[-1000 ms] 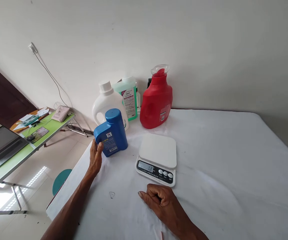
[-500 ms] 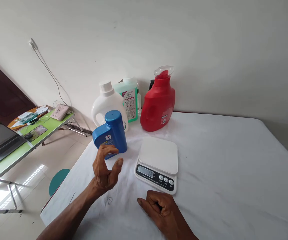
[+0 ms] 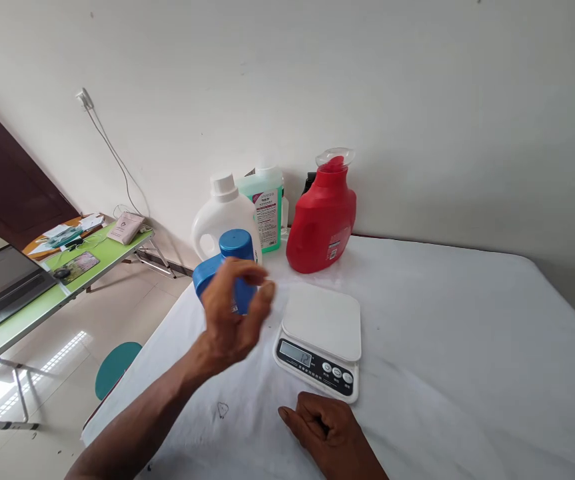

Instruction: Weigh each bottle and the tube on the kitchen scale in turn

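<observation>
Beside scale (image 3: 321, 321), left hand (image 3: 234, 313) raised, empty

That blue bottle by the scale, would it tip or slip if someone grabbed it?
The blue bottle looks like rigid plastic, so it probably keeps its shape when grabbed. Its smooth sides may be a bit slippery. It stands upright on soft white cloth, so a push near the cap might tip it.
</observation>
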Demonstrator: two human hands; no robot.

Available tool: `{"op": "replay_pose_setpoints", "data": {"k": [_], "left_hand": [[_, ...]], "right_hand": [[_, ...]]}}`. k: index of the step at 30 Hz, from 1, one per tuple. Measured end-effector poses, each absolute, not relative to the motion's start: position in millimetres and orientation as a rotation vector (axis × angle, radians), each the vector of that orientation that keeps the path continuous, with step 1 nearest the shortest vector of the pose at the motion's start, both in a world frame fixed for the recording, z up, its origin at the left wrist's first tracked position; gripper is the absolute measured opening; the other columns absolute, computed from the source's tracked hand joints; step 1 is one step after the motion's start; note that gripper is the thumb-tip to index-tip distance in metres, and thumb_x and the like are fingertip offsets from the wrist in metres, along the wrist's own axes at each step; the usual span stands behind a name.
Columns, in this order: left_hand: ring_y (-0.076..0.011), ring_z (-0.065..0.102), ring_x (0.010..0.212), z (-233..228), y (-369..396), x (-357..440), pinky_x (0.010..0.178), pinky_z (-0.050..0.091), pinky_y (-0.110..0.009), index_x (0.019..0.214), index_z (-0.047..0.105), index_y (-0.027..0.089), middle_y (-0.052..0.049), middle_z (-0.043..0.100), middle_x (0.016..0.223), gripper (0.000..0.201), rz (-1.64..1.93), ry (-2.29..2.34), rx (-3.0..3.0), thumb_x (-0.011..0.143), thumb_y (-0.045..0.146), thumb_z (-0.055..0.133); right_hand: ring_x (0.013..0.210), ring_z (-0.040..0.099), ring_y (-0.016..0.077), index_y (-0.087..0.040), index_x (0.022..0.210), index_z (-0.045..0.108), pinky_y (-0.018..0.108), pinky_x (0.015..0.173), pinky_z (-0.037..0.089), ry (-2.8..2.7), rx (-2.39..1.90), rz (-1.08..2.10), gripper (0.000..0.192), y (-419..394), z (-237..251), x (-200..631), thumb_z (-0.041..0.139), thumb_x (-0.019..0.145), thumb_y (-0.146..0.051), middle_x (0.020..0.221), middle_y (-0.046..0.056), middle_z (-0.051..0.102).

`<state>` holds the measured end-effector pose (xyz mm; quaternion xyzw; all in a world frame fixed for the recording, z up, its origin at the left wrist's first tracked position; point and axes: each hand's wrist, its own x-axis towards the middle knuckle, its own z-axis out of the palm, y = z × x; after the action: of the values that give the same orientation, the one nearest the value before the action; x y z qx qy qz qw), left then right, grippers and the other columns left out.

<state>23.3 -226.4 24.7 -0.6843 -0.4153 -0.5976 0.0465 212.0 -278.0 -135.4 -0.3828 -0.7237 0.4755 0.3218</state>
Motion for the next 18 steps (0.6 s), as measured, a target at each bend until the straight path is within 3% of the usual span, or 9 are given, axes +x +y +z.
{"op": "replay_pose_setpoints", "data": {"k": [3, 5, 8, 10, 12, 15, 18], "left_hand": [[-0.0236, 0.065, 0.109, 13, -198, 67, 0.098, 0.054, -0.041, 0.121, 0.059, 0.022, -0.01, 0.067, 0.117, 0.023, -1.867, -1.533, -2.423, 0.102, 0.035, 0.059], [-0.0326, 0.055, 0.135, 1, -161, 86, 0.113, 0.046, -0.05, 0.131, 0.054, 0.018, -0.019, 0.057, 0.141, 0.043, -1.951, -1.733, -2.338, 0.096, 0.04, 0.066], [-0.0409, 0.035, 0.153, -16, -98, 97, 0.125, 0.029, -0.057, 0.133, 0.052, 0.014, -0.026, 0.045, 0.153, 0.066, -2.109, -2.008, -2.01, 0.081, 0.045, 0.082], [-0.0405, 0.046, 0.145, -24, -66, 96, 0.12, 0.035, -0.054, 0.121, 0.058, 0.016, -0.023, 0.058, 0.139, 0.065, -2.221, -2.101, -1.918, 0.074, 0.049, 0.088], [-0.0355, 0.062, 0.122, -30, -47, 90, 0.107, 0.047, -0.049, 0.101, 0.062, 0.017, -0.017, 0.069, 0.112, 0.052, -2.254, -2.131, -1.992, 0.076, 0.057, 0.084], [-0.0248, 0.065, 0.087, -34, -33, 84, 0.085, 0.053, -0.04, 0.076, 0.059, 0.02, -0.007, 0.066, 0.08, 0.05, -2.344, -2.065, -2.148, 0.077, 0.065, 0.08], [-0.0174, 0.057, 0.07, -35, -26, 87, 0.069, 0.049, -0.033, 0.067, 0.056, 0.021, -0.002, 0.059, 0.066, 0.051, -2.606, -1.984, -2.104, 0.066, 0.06, 0.089]], "right_hand": [[0.054, 0.023, 0.0112, -0.025, 0.063, 0.019, 0.027, 0.051, 0.022, -1.875, -0.997, 1.272, 0.053, -278, -133, 211, 0.058, 0.095, -0.039, 0.059, -0.007, 0.022], [0.054, 0.023, 0.0109, -0.025, 0.062, 0.019, 0.027, 0.051, 0.022, -1.859, -0.972, 1.293, 0.052, -277, -132, 210, 0.059, 0.093, -0.037, 0.058, -0.008, 0.022], [0.054, 0.023, 0.0105, -0.025, 0.062, 0.019, 0.027, 0.052, 0.021, -1.834, -0.942, 1.29, 0.05, -278, -129, 209, 0.059, 0.091, -0.032, 0.058, -0.008, 0.023], [0.054, 0.023, 0.0103, -0.025, 0.062, 0.019, 0.027, 0.052, 0.021, -1.813, -0.936, 1.296, 0.05, -279, -128, 208, 0.06, 0.089, -0.029, 0.057, -0.008, 0.022], [0.054, 0.022, 0.0101, -0.025, 0.062, 0.018, 0.027, 0.052, 0.021, -1.782, -0.924, 1.325, 0.05, -280, -128, 207, 0.061, 0.087, -0.027, 0.057, -0.008, 0.022], [0.054, 0.021, 0.0096, -0.025, 0.06, 0.018, 0.027, 0.052, 0.021, -1.74, -0.9, 1.36, 0.051, -281, -128, 207, 0.063, 0.085, -0.024, 0.056, -0.009, 0.021], [0.053, 0.022, 0.0091, -0.024, 0.058, 0.019, 0.026, 0.052, 0.021, -1.72, -0.903, 1.382, 0.052, -280, -129, 206, 0.064, 0.083, -0.019, 0.054, -0.009, 0.021]]}}
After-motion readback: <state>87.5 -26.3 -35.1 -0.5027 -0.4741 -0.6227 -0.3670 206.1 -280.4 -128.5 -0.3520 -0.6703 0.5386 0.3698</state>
